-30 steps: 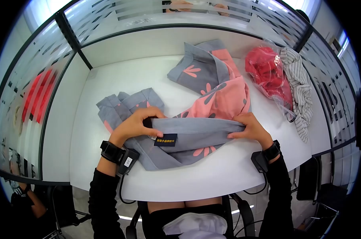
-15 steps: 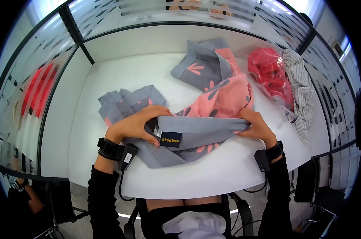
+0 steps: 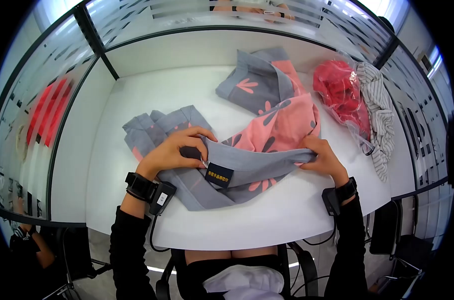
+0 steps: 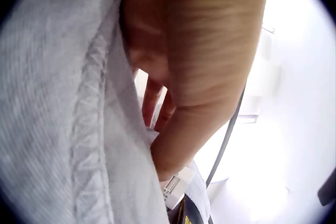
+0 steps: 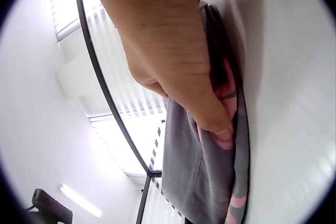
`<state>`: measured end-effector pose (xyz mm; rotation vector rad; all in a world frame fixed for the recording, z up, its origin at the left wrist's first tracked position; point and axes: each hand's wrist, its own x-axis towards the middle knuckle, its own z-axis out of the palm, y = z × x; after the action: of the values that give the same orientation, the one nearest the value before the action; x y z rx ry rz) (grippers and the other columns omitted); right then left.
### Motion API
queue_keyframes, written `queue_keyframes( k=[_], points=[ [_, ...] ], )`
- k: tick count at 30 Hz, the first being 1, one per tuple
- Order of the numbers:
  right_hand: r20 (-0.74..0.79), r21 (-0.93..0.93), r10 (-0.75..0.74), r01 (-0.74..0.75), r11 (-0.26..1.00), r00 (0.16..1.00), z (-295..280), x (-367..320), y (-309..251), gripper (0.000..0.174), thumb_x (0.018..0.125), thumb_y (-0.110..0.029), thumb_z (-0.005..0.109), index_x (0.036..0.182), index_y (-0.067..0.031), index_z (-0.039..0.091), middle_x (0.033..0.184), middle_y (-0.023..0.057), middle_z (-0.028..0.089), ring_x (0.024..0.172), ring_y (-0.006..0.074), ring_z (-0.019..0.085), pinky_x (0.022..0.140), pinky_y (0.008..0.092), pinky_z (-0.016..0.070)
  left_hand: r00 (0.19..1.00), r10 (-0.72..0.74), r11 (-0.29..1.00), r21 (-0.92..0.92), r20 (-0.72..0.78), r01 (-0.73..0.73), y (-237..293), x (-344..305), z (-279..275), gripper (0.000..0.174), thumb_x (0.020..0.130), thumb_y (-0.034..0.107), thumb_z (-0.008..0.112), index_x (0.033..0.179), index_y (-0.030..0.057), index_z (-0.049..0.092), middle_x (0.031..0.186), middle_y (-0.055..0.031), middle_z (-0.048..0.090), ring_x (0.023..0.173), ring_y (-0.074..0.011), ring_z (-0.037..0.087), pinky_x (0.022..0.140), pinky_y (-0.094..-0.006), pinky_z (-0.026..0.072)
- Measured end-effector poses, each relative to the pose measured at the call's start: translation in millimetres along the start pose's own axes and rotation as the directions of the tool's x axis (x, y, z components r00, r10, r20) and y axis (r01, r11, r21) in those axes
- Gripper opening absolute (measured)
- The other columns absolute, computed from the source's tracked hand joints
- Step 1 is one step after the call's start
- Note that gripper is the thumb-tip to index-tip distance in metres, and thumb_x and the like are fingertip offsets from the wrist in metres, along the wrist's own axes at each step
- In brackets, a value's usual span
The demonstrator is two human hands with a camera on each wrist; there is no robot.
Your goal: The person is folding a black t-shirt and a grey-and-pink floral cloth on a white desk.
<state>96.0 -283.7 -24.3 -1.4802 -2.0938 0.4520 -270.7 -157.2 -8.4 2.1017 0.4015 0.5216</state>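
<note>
A grey cloth with pink panels and a leaf print (image 3: pixel 279 122) lies loosely bunched on the desk. Along its near side runs a plain grey hem, bearing a dark label with gold lettering (image 3: pixel 219 175). My left hand (image 3: pixel 174 151) pinches the hem's left end just beside that label. In the left wrist view, a small white tag (image 4: pixel 177 187) shows at the thumb tip. At the hem's other end, my right hand (image 3: pixel 323 157) grips the fabric, thumb in front; the right wrist view shows the thumb (image 5: pixel 212 121) pressed on the cloth, other fingers mostly hidden.
At the back right are red fabric in a clear plastic bag (image 3: pixel 337 90) and a striped cloth (image 3: pixel 377 110). A white panel (image 3: pixel 197 52) with glazing above encloses the desk (image 3: pixel 237 230). Cables hang from both wrist cameras.
My left thumb has drawn back from the label's edge and now pinches the hem's end. The label has shifted right and tilted; the hem now sags between my hands. The right hand keeps its grip.
</note>
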Motion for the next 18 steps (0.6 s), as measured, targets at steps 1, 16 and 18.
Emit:
queue_keyframes(
  k=[1, 16, 18],
  points=[
    [0.003, 0.008, -0.001, 0.001, 1.0, 1.0, 0, 1, 0, 0.031, 0.052, -0.009, 0.074, 0.077, -0.0018, 0.056, 0.07, 0.0087, 0.053, 0.064, 0.0249, 0.049, 0.059, 0.0311, 0.0399, 1.0, -0.025, 1.0, -0.004, 0.014, 0.025, 0, -1, 1, 0.015, 0.061, 0.004, 0.073, 0.07, 0.0073, 0.062, 0.107, -0.0032, 0.057, 0.103, -0.0182, 0.051, 0.095, -0.0315, 0.0336],
    [0.018, 0.027, 0.015, -0.015, 1.0, 1.0, -1, 2, -4, 0.03, 0.054, -0.009, 0.074, 0.076, -0.0018, 0.056, 0.07, 0.0088, 0.053, 0.066, 0.0242, 0.048, 0.061, 0.0312, 0.0393, 0.998, -0.039, 0.999, -0.034, -0.046, 0.038, -9, 1, 5, 0.015, 0.05, -0.001, 0.075, 0.061, 0.0016, 0.065, 0.085, -0.003, 0.056, 0.095, -0.0209, 0.052, 0.084, -0.029, 0.0401],
    [0.012, 0.015, 0.007, -0.008, 1.0, 1.0, 0, 2, -3, 0.03, 0.054, -0.009, 0.074, 0.076, -0.0016, 0.055, 0.07, 0.0087, 0.053, 0.066, 0.0242, 0.048, 0.061, 0.0314, 0.0393, 0.999, -0.036, 0.999, -0.038, -0.04, 0.034, -11, 1, 5, 0.016, 0.049, -0.001, 0.075, 0.061, 0.0018, 0.065, 0.084, -0.0028, 0.056, 0.095, -0.0207, 0.052, 0.083, -0.0292, 0.0403]
  ],
)
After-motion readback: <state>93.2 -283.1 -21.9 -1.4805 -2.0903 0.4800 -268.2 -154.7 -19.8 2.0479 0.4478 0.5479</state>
